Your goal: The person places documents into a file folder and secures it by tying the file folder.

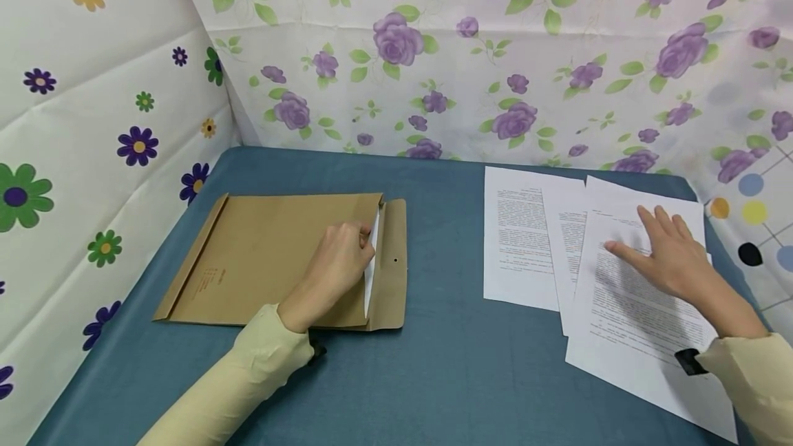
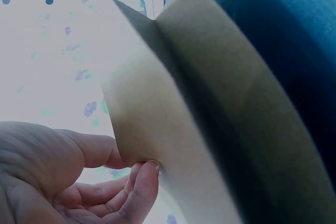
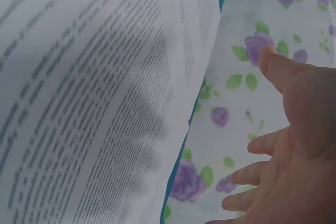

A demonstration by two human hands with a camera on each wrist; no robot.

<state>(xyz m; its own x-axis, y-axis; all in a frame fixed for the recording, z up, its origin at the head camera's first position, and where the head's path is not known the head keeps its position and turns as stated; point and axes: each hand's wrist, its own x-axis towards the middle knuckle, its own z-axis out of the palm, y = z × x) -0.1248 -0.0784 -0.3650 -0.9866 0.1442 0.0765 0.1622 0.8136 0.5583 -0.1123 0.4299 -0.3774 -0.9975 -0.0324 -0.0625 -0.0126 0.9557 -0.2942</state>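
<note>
A brown kraft paper document envelope (image 1: pixel 279 246) lies flat at the left of the table, its flap (image 1: pixel 392 267) folded out to the right. White paper (image 1: pixel 371 274) shows inside its mouth. My left hand (image 1: pixel 331 263) pinches the upper layer at that mouth between thumb and fingers; the left wrist view shows the brown edge (image 2: pixel 136 129) in the pinch. To the right, my right hand (image 1: pixel 675 260) is spread just over a printed sheet (image 1: pixel 626 336), fingers apart. Whether it touches the paper cannot be told. Two more printed sheets (image 1: pixel 520 239) overlap beneath and left of it.
Blue cloth (image 1: pixel 458 363) covers the table, with a bare strip between envelope and sheets. Floral fabric (image 1: pixel 396 88) hangs behind the table, and more patterned fabric (image 1: pixel 93 157) rises along the left side. Black straps (image 1: pixel 689 362) are at the wrists.
</note>
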